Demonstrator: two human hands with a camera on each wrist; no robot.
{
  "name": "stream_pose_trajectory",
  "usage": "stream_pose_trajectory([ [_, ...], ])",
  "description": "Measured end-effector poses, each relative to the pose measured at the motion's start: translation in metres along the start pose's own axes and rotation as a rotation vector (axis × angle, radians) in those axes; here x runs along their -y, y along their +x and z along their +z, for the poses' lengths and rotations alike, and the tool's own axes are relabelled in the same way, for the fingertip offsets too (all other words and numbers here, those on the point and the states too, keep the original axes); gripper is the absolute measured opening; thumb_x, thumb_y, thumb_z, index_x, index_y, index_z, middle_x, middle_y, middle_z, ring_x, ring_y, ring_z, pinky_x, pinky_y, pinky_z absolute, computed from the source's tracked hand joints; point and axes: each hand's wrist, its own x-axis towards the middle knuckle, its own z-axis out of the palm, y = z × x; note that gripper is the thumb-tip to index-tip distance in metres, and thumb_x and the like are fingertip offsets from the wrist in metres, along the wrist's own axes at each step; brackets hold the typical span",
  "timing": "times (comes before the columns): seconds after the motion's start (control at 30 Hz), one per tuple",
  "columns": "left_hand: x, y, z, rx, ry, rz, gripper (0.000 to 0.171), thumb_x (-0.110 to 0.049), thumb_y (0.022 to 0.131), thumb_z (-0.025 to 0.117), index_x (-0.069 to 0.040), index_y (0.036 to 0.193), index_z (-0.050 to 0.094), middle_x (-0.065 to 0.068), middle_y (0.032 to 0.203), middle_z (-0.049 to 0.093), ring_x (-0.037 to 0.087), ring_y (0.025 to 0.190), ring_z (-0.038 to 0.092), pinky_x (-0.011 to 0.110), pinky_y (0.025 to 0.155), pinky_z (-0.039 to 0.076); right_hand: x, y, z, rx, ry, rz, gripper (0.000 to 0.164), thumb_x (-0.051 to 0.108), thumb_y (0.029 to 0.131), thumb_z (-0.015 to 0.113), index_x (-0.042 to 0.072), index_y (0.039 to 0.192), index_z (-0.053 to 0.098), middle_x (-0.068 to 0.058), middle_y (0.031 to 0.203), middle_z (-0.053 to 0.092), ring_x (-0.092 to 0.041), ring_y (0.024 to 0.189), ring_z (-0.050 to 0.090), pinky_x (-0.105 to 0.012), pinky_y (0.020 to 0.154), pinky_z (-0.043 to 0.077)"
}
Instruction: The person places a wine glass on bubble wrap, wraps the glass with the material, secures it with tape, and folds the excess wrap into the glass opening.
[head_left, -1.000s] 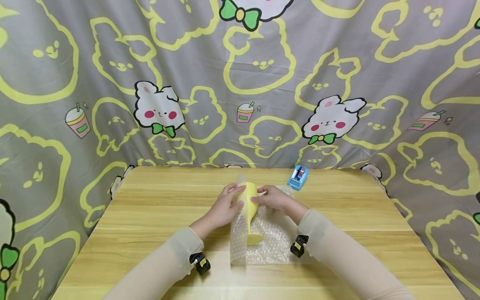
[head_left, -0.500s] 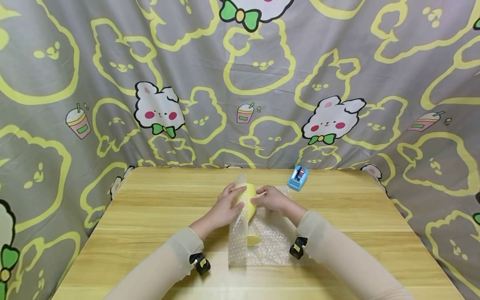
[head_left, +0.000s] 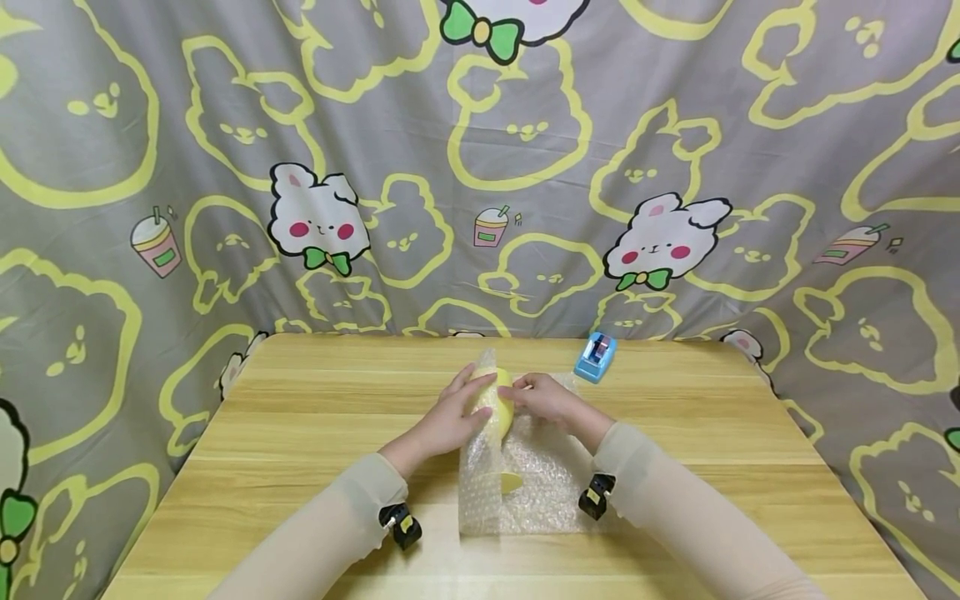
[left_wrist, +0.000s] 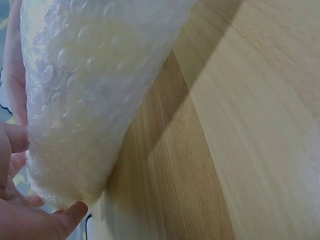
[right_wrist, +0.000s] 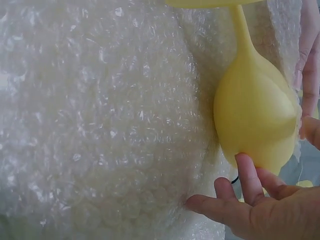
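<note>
A yellow goblet (head_left: 506,402) lies on its side on a sheet of bubble wrap (head_left: 551,492), bowl toward the far edge of the table and foot toward me. The wrap's left part is folded up over the goblet, covering the stem and part of the bowl and foot. My left hand (head_left: 457,414) grips this folded part against the bowl's left side, thumb on the near face. In the left wrist view, the bubble wrap (left_wrist: 95,100) hides most of the goblet. My right hand (head_left: 546,397) holds the bowl near its rim; one fingertip lies at the wrap in the right wrist view.
A small blue-and-clear plastic object (head_left: 596,357) rests near the table's far edge, just beyond the wrap's far right corner. The wooden table (head_left: 300,467) spreads out on both sides. Behind it hangs a grey patterned curtain (head_left: 420,125).
The wrap's left flap has come rightward over the goblet, covering more of its stem, foot and bowl. My left hand moved slightly right with it; the right fingers shifted a little on the bowl.
</note>
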Motion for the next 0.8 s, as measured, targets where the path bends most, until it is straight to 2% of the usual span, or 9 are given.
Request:
stream_pose_trajectory([
  [0.23, 0.0001, 0.0013, 0.0026, 0.017, 0.002, -0.038, 0.057, -0.028, 0.103, 0.057, -0.022, 0.156, 0.037, 0.014, 0.167, 0.001, 0.047, 0.148, 0.009, 0.074, 0.108, 0.023, 0.0022, -0.0001, 0.0017, 0.005, 0.047, 0.022, 0.046, 0.037, 0.095, 0.068, -0.003, 0.114, 0.056, -0.016, 0.115, 0.057, -0.037, 0.113, 0.054, -0.055, 0.095, 0.048],
  [0.47, 0.0007, 0.0020, 0.0058, -0.020, -0.044, -0.057, 0.057, -0.029, 0.104, 0.055, -0.021, 0.157, 0.035, 0.016, 0.167, 0.000, 0.047, 0.148, 0.009, 0.074, 0.109, 0.022, 0.0001, 0.0028, 0.0011, 0.025, 0.091, 0.033, 0.038, 0.029, 0.096, 0.068, -0.004, 0.110, 0.056, -0.011, 0.104, 0.057, -0.034, 0.106, 0.055, -0.055, 0.096, 0.049],
  [0.57, 0.0003, 0.0023, 0.0061, -0.076, -0.090, -0.082, 0.058, -0.027, 0.105, 0.052, -0.014, 0.157, 0.031, 0.021, 0.165, 0.005, 0.047, 0.146, 0.018, 0.070, 0.110, 0.025, -0.0019, 0.0045, -0.0014, 0.038, 0.091, 0.034, 0.035, 0.027, 0.096, 0.068, -0.004, 0.108, 0.057, -0.010, 0.101, 0.058, -0.030, 0.104, 0.056, -0.053, 0.097, 0.049],
  [0.67, -0.0007, 0.0023, 0.0060, -0.140, -0.130, -0.129, 0.059, -0.025, 0.105, 0.051, -0.004, 0.155, 0.029, 0.026, 0.158, 0.022, 0.046, 0.137, 0.037, 0.062, 0.107, 0.038, -0.0026, 0.0054, -0.0044, 0.043, 0.082, 0.042, 0.034, 0.026, 0.097, 0.068, -0.005, 0.109, 0.058, -0.011, 0.101, 0.059, -0.030, 0.104, 0.057, -0.053, 0.099, 0.048],
  [0.8, -0.0015, 0.0012, 0.0054, -0.155, -0.171, -0.217, 0.059, -0.026, 0.104, 0.051, 0.005, 0.151, 0.030, 0.027, 0.144, 0.042, 0.042, 0.126, 0.051, 0.053, 0.101, 0.048, -0.0012, 0.0049, -0.0074, 0.052, 0.049, 0.063, 0.034, 0.027, 0.098, 0.066, -0.004, 0.110, 0.060, -0.015, 0.105, 0.060, -0.030, 0.106, 0.057, -0.058, 0.100, 0.047],
])
